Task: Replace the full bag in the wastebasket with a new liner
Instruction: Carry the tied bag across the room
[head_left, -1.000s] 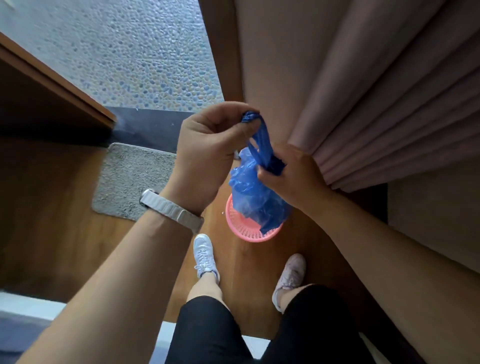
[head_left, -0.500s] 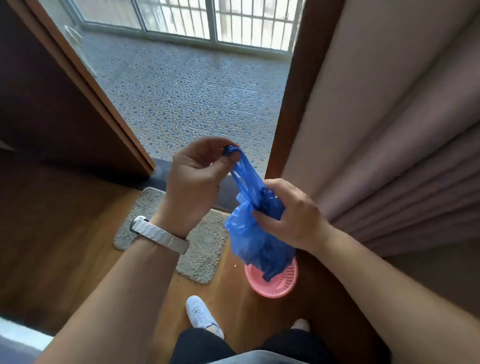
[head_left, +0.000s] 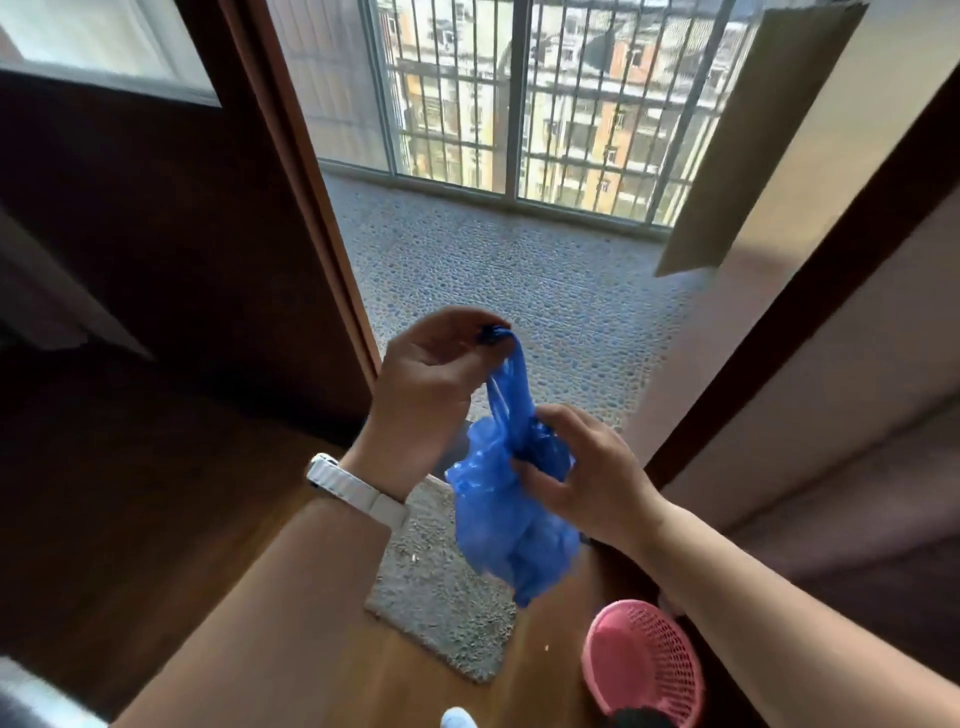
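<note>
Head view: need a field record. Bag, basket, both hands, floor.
bag: blue, out of the basket, hanging in the air
left hand: pinches the bag's handles at the top
right hand: grips the bag's neck
basket: pink mesh, on the floor, lower right of the bag; no liner seen in it
mat: grey, on the floor by the doorway
watch band: white, on the left wrist

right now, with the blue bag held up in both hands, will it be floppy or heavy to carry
Probably floppy: the blue bag sags in crinkled folds below the right hand gripping its neck. Likely light: the left hand holds its handles up by a fingertip pinch. The thin glossy film may be slippery.
</note>
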